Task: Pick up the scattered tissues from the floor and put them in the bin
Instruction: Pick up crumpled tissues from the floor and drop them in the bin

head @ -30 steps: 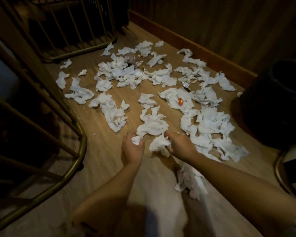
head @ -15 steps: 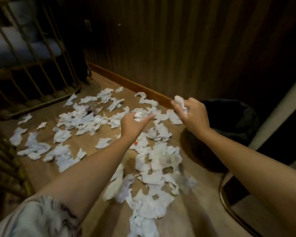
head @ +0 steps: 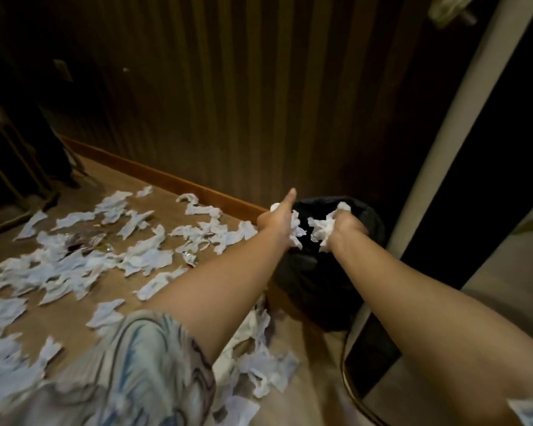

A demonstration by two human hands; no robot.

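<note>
Left of both hands, loose tissues (head: 74,265) lie scattered across the wooden floor (head: 59,321), well apart from the grip. The left hand (head: 274,218) grips a crumpled tissue (head: 296,230), its thumb pointing forward, the paper hanging from under the palm. Just to its right, the right hand (head: 346,224) clutches a second tissue wad (head: 322,229). Both hands hang over the mouth of the black-lined bin (head: 314,278), which stands beneath them against the striped wall (head: 228,103).

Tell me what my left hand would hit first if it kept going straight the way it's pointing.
Probably the striped wall. The left hand, gripping a tissue, points past the bin's left rim toward it; depth is hard to judge.
</note>
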